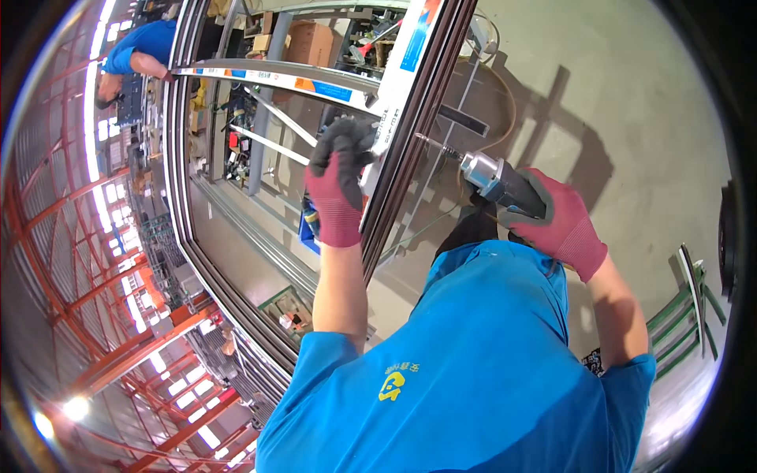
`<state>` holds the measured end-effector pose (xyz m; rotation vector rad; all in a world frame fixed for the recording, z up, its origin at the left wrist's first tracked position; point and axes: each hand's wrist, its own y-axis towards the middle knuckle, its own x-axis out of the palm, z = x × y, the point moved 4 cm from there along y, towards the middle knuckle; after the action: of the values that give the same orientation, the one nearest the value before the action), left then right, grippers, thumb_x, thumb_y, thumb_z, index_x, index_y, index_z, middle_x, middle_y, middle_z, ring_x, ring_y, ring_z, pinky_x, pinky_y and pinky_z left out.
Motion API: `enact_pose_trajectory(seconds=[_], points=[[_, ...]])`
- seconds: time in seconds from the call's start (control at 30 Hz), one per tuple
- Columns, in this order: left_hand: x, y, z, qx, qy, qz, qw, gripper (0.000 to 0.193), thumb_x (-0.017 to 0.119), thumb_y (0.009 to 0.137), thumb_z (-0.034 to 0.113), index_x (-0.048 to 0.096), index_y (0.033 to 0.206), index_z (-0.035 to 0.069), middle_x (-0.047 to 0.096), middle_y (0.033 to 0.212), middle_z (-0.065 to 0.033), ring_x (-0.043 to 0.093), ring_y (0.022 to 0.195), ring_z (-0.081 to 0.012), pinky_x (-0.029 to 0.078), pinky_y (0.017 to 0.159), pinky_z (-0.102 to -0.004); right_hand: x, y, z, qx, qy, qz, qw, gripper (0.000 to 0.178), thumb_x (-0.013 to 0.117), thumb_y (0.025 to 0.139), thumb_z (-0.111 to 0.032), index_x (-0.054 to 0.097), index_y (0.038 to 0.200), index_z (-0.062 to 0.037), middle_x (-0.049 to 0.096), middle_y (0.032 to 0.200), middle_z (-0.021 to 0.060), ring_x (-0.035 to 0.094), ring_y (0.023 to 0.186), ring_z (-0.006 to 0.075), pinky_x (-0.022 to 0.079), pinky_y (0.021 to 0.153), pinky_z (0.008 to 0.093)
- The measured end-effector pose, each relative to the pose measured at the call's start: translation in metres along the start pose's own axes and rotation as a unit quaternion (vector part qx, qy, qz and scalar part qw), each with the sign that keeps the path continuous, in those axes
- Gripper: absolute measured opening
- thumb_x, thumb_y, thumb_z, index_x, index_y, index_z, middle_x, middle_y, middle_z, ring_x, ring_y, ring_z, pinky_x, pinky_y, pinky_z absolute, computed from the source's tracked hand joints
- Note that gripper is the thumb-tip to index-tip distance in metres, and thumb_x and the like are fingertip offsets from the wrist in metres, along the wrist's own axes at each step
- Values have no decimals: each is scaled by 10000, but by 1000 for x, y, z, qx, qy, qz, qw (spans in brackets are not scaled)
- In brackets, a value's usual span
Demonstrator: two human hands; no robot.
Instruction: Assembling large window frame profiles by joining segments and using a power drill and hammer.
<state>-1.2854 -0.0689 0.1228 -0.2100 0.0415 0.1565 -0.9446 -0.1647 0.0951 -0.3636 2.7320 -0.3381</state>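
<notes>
Beside the near rail of a dark frame (406, 158), the left hand (339, 185), in a maroon glove with dark grey fingertips, has its fingers curled together; I cannot tell whether they grip anything. To its right, the right hand (560, 225), gloved alike, has its fingers clamped around the grip of a power driver (497, 181). The driver sits just outside the rail, its long bit (438, 147) pointing toward the rail's outer side. A crossbar (284, 80) with orange and blue labels spans the frame ahead of the left hand. Through the opening show a cardboard box (311, 42) and, below the left hand, a blue bin (308, 233). At upper left, a co-worker (150, 47) in blue reaches toward the frame's far side. Green racking (670, 322) stands at far right.
</notes>
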Motion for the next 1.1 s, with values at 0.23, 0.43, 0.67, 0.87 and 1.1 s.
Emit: enact_pose_trajectory(seconds=[0.23,0.43,0.67,0.87,1.1], points=[[63,-27,-10,-66,-303,-88,947,399,554,1084,136,533,1483,149,690,1314,-168,709,1140,-327,583,1005,-477,11,-8,-13,-27,-5,22,999,660,880,730,-228,628,1314,-51,734,1096,206,736,1023,373,568,905,414],[72,-35,-30,-76,-301,-91,946,394,534,1094,105,528,1487,101,681,1318,-174,706,1147,-308,585,1011,-450,17,-11,0,11,-18,-1,1000,650,875,745,-261,630,1312,-58,734,1088,202,737,1018,371,571,893,425],[83,-38,-52,-62,-235,-77,967,351,555,1090,115,571,1435,50,674,1314,-181,711,1122,-282,597,984,-406,19,-21,4,-1,-21,33,999,665,872,755,-299,630,1326,-57,738,1090,203,731,1034,387,574,892,429],[103,-36,-54,-67,-162,-35,984,317,534,1088,100,595,1389,20,688,1252,-162,714,1098,-273,609,927,-401,29,-25,9,11,-124,78,989,722,854,777,-341,593,1397,-77,708,1216,185,707,1060,407,581,905,456],[109,-8,-77,-114,-146,-25,982,279,494,1069,36,644,1296,-27,699,1178,-168,729,973,-239,624,861,-359,31,-8,20,38,-165,73,983,717,837,791,-370,588,1408,-101,691,1245,171,685,1110,398,569,920,474]])
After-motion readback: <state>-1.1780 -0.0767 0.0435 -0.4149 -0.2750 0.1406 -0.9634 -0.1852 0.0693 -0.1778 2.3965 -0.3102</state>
